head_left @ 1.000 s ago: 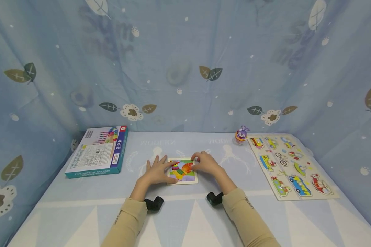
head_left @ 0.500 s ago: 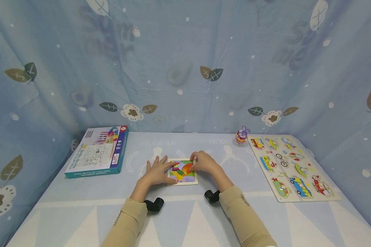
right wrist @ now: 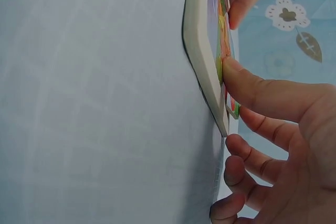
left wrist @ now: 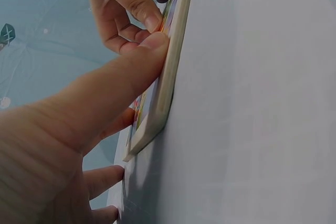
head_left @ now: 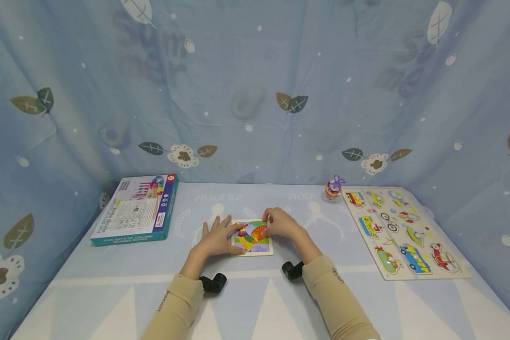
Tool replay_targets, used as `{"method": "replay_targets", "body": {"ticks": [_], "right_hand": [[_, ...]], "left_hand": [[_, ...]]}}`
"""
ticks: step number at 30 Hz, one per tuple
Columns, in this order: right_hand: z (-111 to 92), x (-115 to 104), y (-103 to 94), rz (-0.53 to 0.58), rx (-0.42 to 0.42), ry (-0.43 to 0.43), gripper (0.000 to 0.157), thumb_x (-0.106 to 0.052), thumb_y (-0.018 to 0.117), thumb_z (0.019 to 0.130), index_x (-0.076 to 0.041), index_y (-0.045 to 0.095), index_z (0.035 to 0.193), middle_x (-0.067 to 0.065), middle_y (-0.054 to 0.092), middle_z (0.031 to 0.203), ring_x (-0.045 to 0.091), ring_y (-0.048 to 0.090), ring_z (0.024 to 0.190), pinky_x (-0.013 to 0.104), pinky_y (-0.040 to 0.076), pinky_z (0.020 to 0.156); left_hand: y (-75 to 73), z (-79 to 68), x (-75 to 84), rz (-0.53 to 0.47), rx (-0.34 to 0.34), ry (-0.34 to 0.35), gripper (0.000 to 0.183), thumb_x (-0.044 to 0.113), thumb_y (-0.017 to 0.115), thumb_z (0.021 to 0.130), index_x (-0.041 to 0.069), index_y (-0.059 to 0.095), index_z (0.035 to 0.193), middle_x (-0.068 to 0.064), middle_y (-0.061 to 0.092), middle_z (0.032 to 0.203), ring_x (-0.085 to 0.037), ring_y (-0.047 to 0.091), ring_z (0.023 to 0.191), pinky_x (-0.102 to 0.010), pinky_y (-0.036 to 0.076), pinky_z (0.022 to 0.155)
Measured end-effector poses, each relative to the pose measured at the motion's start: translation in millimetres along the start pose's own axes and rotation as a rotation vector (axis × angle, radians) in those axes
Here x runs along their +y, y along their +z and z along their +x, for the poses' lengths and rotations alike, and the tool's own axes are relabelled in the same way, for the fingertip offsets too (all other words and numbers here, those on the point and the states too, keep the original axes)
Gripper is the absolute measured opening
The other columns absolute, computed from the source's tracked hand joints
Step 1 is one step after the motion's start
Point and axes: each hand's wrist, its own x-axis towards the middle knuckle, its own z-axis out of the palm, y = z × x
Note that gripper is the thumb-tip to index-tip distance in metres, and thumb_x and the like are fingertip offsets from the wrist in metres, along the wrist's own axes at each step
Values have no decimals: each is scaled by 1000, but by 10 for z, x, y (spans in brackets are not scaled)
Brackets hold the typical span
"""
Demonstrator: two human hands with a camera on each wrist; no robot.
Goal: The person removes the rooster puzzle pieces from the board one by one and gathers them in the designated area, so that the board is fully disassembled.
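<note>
A small square jigsaw puzzle (head_left: 255, 246) with a rooster picture and pale wooden frame lies flat on the table between both hands. My left hand (head_left: 216, 240) spreads over its left side, the thumb (left wrist: 142, 59) resting on the near rim and the other fingers spread at the left edge. At the upper right corner, my right hand (head_left: 282, 224) pinches a puzzle piece (right wrist: 233, 109) between thumb and index finger. The piece's green edge stands tilted up from the frame in the right wrist view, while the remaining right fingers curl loosely beside the board.
A flat teal-and-white box (head_left: 129, 212) lies at the back left. On the right is a wooden peg puzzle board (head_left: 380, 241) with vehicle pictures. A small purple rabbit figure (head_left: 334, 187) stands by its far corner, before the blue curtain (head_left: 255, 71).
Both hands stay at the puzzle in nearly the same pose. The right forearm has shifted slightly to the left, and the whole head view has moved a little.
</note>
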Motion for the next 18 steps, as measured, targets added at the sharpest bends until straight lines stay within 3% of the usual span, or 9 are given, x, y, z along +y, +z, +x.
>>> {"method": "replay_targets", "body": {"ticks": [8,14,18], "right_hand": [[-1,18,6,3,10,-9,33,-17,81,69,-10,57,91,5,51,88,19,47,78,30,40,65],[-25,-6,-3,29,4,-64,26,-9,78,70,-8,55,80,5,51,81,19,47,75,29,39,63],[-33,-30,2,52,-12,-54,27,-8,76,73,-7,59,94,4,50,76,17,45,68,26,37,59]], "left_hand": [[9,4,1,-5,8,6,74,46,76,69,19,51,133,-19,23,150,-47,5,137,-69,-5,101],[10,4,-11,-7,3,10,76,47,76,69,20,50,135,-19,22,150,-47,5,137,-69,-5,101],[2,-2,-11,-10,3,9,76,48,75,69,20,49,135,-19,21,151,-47,4,137,-69,-5,101]]}}
